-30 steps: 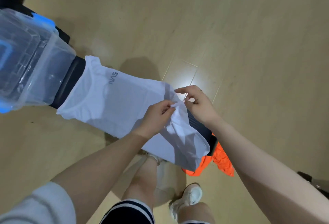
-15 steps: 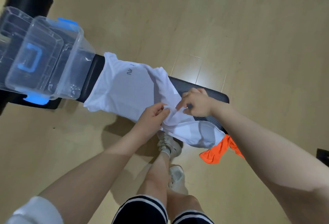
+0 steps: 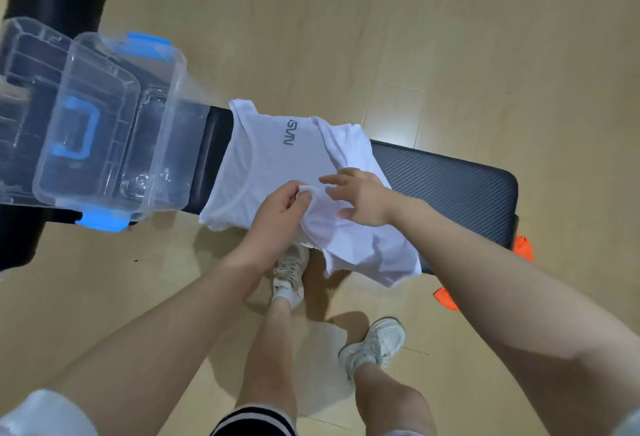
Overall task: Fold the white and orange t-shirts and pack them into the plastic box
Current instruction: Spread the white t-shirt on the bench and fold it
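Two hands meet over the white t-shirt [image 3: 277, 162] at the centre of my view. My left hand [image 3: 280, 214] pinches a bunched fold of its fabric between thumb and curled fingers. My right hand [image 3: 360, 198], just beside it at 3 o'clock, rests on the cloth with its thumb pressed into the fabric and the fingers extended toward 9 o'clock; I cannot tell whether it truly grasps anything. The white t-shirt lies across the black padded bench [image 3: 446, 181], collar toward 9 o'clock, grey lettering facing up, its lower part crumpled and hanging over the near edge of the bench. The clear plastic box [image 3: 162, 145] with blue latches stands on the bench at 9 o'clock, just beside the collar, with its clear lid [image 3: 86, 131], blue handle showing, resting tilted in its opening. The orange t-shirt [image 3: 523, 248] shows only as small patches at 4 o'clock, past the end of the bench and partly hidden by my right forearm. Below, my two pale sneakers [image 3: 375, 344] stand on the wooden floor [image 3: 381, 20].
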